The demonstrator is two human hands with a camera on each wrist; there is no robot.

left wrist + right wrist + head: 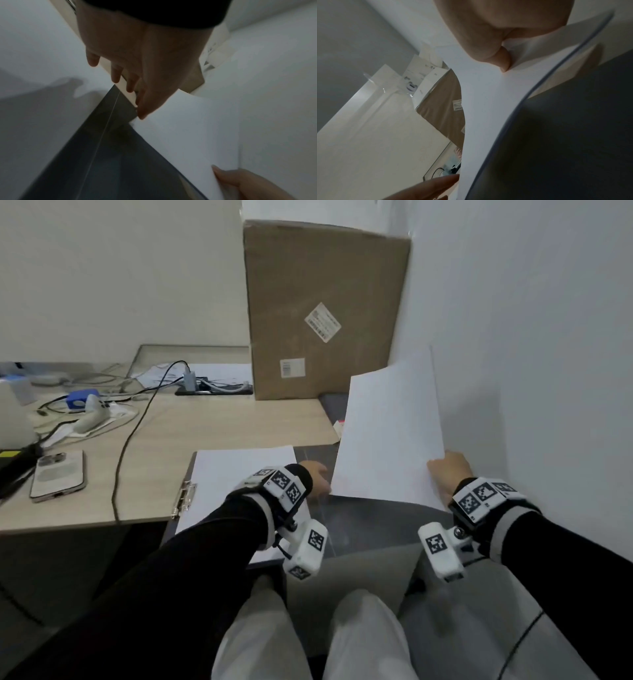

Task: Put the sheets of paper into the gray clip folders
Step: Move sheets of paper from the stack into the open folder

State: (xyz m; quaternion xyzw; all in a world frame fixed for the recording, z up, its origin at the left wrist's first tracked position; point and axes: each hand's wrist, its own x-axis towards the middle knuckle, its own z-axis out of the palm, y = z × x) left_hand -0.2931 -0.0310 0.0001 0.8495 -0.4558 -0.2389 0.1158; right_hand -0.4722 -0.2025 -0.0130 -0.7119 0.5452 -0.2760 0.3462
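White sheet, gray folder, brown cardboard box, black sleeves, blue charger.

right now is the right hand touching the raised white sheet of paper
Touching. The right wrist view shows the right hand with its thumb pressed onto the raised white sheet of paper; the head view shows that hand at the sheet's lower right corner.

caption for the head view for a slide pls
Both hands, left hand and right hand, hold a sheet of paper raised beside a gray clip folder already holding paper.
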